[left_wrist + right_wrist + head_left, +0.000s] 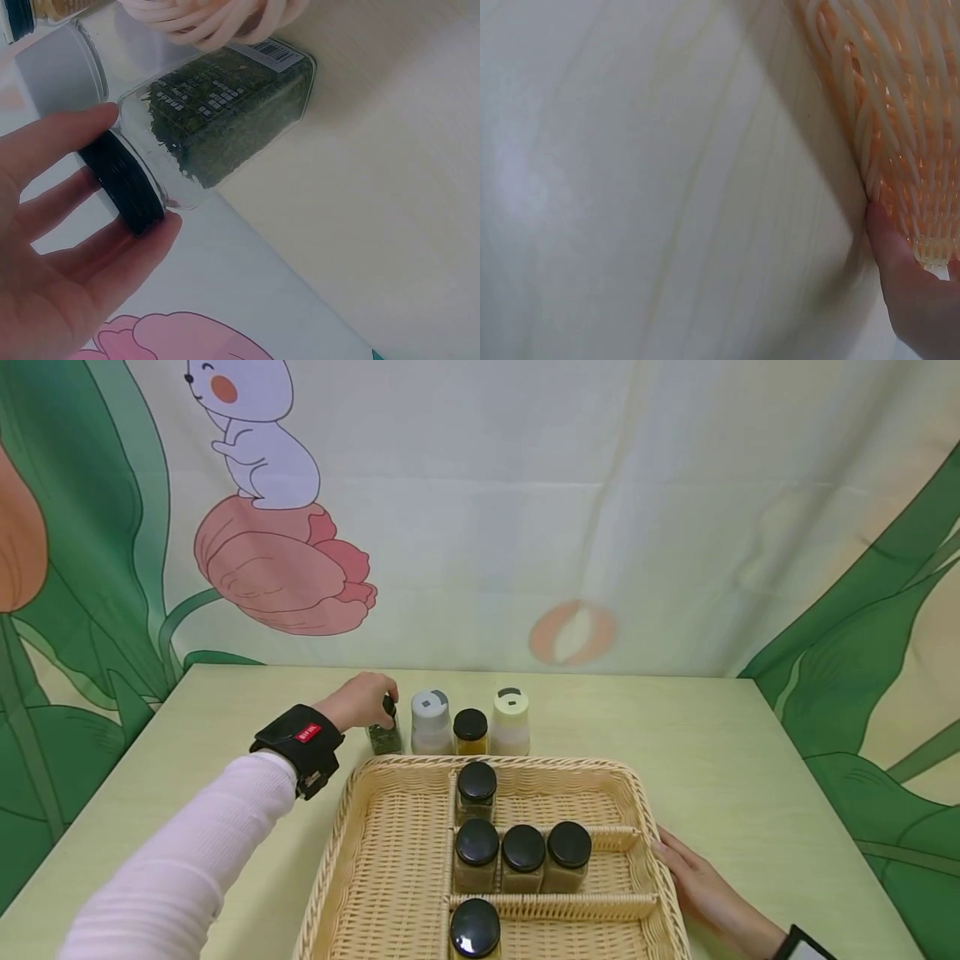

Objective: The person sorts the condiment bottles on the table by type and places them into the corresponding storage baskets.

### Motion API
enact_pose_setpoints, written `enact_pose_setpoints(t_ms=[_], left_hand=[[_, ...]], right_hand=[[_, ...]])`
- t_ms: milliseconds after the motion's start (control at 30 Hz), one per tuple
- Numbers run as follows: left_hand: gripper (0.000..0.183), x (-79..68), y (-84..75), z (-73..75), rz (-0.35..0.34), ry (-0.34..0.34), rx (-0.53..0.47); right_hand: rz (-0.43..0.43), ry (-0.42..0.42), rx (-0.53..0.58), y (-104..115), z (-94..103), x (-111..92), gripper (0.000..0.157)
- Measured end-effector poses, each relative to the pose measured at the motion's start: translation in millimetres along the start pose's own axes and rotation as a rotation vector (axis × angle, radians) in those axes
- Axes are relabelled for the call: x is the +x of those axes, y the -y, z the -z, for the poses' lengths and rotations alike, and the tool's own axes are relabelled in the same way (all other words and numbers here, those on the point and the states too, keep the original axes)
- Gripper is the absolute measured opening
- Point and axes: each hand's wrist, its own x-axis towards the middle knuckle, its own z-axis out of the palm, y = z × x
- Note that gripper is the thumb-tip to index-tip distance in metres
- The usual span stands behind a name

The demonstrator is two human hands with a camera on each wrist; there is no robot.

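Note:
Behind the basket's far left corner, my left hand [363,700] pinches the black lid of a glass jar of dried green herbs [225,120]. In the left wrist view, the thumb and fingers are around that lid, and a barcode label shows on the jar. On the other side, my right hand [708,893] grips the right side of a divided wicker basket [647,797]. Its thumb [889,236] lies against the woven outer wall in the right wrist view; most of the other fingers are hidden there.
Right of the herb jar stand a grey-capped shaker [431,722], a black-lidded jar with yellow contents [471,735] and a pale-yellow-capped shaker [511,722]. Several black-lidded spice jars [523,852] stand in the basket's right compartments. A printed curtain [480,527] hangs behind the table [750,793].

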Motion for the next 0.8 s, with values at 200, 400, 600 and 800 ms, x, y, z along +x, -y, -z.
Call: enact_pose_setpoints(t_ms=[200,400,600,800], left_hand=[[0.028,-0.7,1.6,-0.6,0.009,-0.002,-0.011],[0.028,-1.8,3.2,-0.7,0.003,-0.009,-0.011],[0.027,-3.7,2.4,3.2,-0.011,-0.007,-0.008],[0.027,-3.8,0.3,11.7,0.005,0.011,0.002]], right_hand=[[0.017,0.005,0.005,-0.8,-0.6,0.8,0.075],[0.018,0.011,-0.007,-0.1,-0.6,0.4,0.076],[-0.004,-0.002,-0.024,0.5,-0.9,0.6,0.083],[-0.017,-0.003,-0.03,0.0,-0.4,0.8,0.091]])
